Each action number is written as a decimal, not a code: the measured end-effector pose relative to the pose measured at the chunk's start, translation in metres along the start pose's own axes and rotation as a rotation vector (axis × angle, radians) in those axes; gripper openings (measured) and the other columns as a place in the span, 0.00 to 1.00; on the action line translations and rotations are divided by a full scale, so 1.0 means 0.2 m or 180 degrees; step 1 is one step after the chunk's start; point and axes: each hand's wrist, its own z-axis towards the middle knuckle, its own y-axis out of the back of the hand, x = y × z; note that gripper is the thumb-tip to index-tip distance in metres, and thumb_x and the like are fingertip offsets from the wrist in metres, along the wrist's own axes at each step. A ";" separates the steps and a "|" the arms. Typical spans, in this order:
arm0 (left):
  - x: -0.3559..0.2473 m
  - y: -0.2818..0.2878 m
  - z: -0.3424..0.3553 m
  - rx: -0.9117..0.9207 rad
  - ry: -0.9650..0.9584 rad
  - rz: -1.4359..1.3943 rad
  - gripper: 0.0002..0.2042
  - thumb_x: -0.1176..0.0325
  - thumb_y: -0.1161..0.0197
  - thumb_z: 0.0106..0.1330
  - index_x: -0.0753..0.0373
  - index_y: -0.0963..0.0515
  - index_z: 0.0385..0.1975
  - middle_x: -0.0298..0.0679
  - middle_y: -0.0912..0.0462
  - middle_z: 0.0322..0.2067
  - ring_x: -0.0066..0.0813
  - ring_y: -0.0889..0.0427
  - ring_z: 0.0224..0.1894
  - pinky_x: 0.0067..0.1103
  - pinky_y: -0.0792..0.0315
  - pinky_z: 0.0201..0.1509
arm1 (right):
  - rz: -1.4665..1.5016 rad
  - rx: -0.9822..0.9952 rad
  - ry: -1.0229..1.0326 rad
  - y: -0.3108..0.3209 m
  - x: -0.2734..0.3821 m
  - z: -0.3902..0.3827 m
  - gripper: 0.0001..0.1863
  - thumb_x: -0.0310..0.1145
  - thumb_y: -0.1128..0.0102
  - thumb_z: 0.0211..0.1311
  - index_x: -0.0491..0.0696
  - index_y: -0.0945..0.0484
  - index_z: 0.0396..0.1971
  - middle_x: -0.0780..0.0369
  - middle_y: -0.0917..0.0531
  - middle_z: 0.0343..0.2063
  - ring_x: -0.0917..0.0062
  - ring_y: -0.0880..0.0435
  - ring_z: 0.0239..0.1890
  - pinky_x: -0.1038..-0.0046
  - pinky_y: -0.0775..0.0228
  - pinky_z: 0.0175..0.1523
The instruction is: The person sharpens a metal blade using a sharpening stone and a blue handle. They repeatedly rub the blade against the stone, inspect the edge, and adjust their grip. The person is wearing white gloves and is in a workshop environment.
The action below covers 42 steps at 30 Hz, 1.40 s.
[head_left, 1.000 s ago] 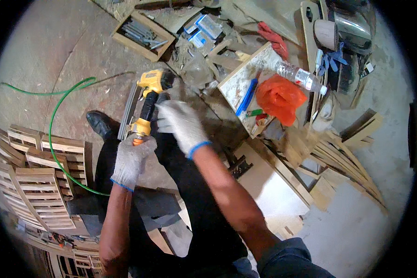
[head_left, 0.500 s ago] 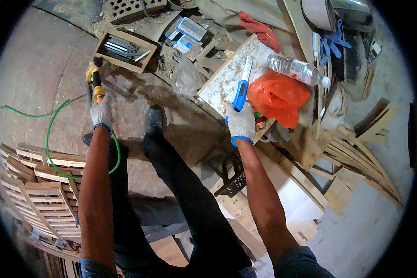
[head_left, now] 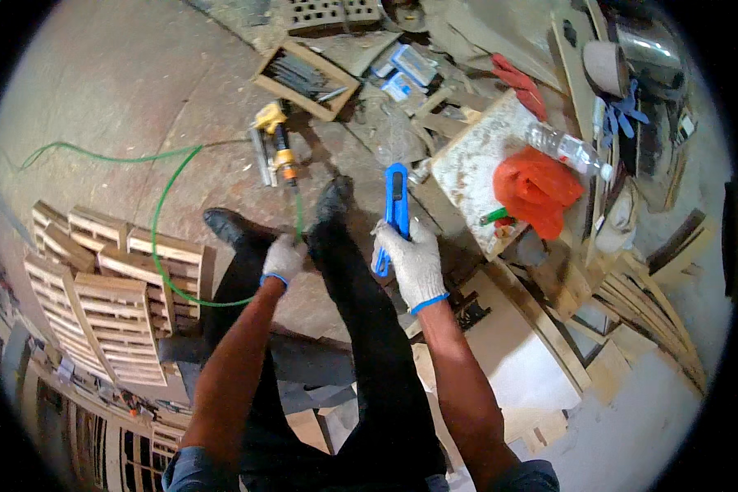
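My gloved right hand (head_left: 412,261) is closed round a blue utility knife (head_left: 396,199), held upright in view over the floor beside my legs. Its blade is faint against the background. My gloved left hand (head_left: 284,259), fingers curled, is closed at a green hose (head_left: 298,215) between my shins. The finger side is partly hidden. That hose runs up to a yellow and black air nailer (head_left: 276,141), lying on the floor beyond my shoes. Silvery metal strips (head_left: 262,156) lie against the nailer.
Beyond the nailer is a wooden box (head_left: 336,108) of grey strips. A dirty white board (head_left: 459,168) on the right holds an orange plastic bag (head_left: 537,190) and a clear bottle (head_left: 567,149). Slatted wooden frames (head_left: 111,307) lie left; wood offcuts (head_left: 644,307) lie right.
My left hand has left the nailer and come nearer along the hose; the nailer now rests on the floor. My right hand has brought the knife leftward off the white board. The view has shifted.
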 end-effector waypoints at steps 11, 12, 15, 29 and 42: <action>-0.28 0.63 -0.63 0.0424 0.0282 -0.2960 0.20 0.59 0.44 0.72 0.63 0.24 0.58 0.43 0.17 0.48 0.34 0.20 0.52 0.28 0.29 0.59 | -0.0006 0.0965 -0.0272 -0.72 0.24 -0.55 0.05 0.29 0.44 0.69 0.43 0.25 0.38 0.64 0.21 0.22 0.81 0.22 0.19 0.76 0.31 0.25; -0.46 0.88 -0.78 0.0545 0.0157 -0.4077 0.21 0.59 0.43 0.72 0.66 0.25 0.59 0.42 0.18 0.50 0.31 0.21 0.51 0.25 0.30 0.59 | -0.0075 0.1021 -0.0216 -0.78 0.27 -0.61 0.05 0.29 0.44 0.69 0.43 0.26 0.38 0.64 0.21 0.22 0.81 0.22 0.19 0.76 0.31 0.25; -0.74 1.38 -1.17 0.0062 -0.0370 -0.4046 0.18 0.62 0.43 0.72 0.66 0.24 0.56 0.34 0.19 0.44 0.21 0.22 0.44 0.20 0.29 0.52 | -0.0466 0.1290 0.0042 -0.93 0.38 -0.83 0.05 0.30 0.45 0.69 0.44 0.26 0.36 0.64 0.22 0.22 0.81 0.22 0.20 0.76 0.30 0.25; -0.85 2.47 -2.28 -0.0850 -0.1146 -0.5972 0.20 0.52 0.47 0.75 0.66 0.23 0.49 0.41 0.16 0.31 0.30 0.17 0.32 0.26 0.21 0.38 | -0.2259 0.1807 0.2018 -1.64 0.96 -2.05 0.14 0.31 0.44 0.67 0.44 0.22 0.50 0.63 0.18 0.30 0.82 0.21 0.32 0.74 0.27 0.38; -1.07 3.04 -2.44 -0.1089 -0.1365 -0.6152 0.17 0.58 0.44 0.74 0.68 0.25 0.47 0.41 0.19 0.28 0.28 0.20 0.25 0.22 0.23 0.29 | -0.1485 0.1979 0.1486 -1.98 1.41 -2.35 0.10 0.34 0.47 0.71 0.43 0.22 0.37 0.65 0.23 0.20 0.83 0.24 0.19 0.75 0.32 0.23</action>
